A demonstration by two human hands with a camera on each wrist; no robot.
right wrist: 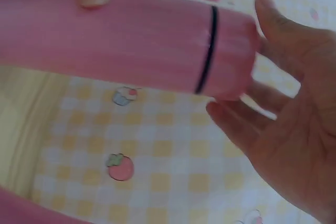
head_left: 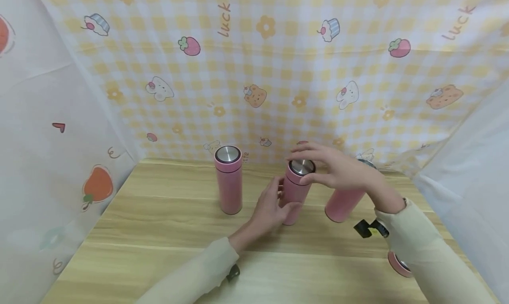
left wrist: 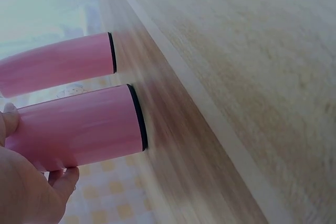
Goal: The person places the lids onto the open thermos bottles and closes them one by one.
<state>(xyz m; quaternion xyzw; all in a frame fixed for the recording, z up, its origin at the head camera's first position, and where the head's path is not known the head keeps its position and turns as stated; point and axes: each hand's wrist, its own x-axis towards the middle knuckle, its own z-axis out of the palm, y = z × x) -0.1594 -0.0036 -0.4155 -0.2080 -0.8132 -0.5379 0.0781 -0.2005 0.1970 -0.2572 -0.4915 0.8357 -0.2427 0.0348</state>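
A pink thermos (head_left: 294, 192) with a silver-topped lid (head_left: 302, 167) stands on the wooden table in the middle. My left hand (head_left: 271, 207) grips its body from the left side, thumb in front and fingers behind, as the left wrist view also shows. Around the lid my right hand (head_left: 338, 166) is spread, thumb on the near side and fingers on the far side. In the right wrist view, gaps show between the right hand (right wrist: 296, 98) and the lid (right wrist: 231, 56). A dark seam runs between lid and body.
Left of the hands stands another pink thermos (head_left: 230, 189). A third thermos (head_left: 343, 204) is on the right, its upper part behind my right hand. Nearer, a pink round piece (head_left: 399, 265) with a metallic top is partly under my right sleeve. A patterned cloth (head_left: 266, 74) hangs behind the table.
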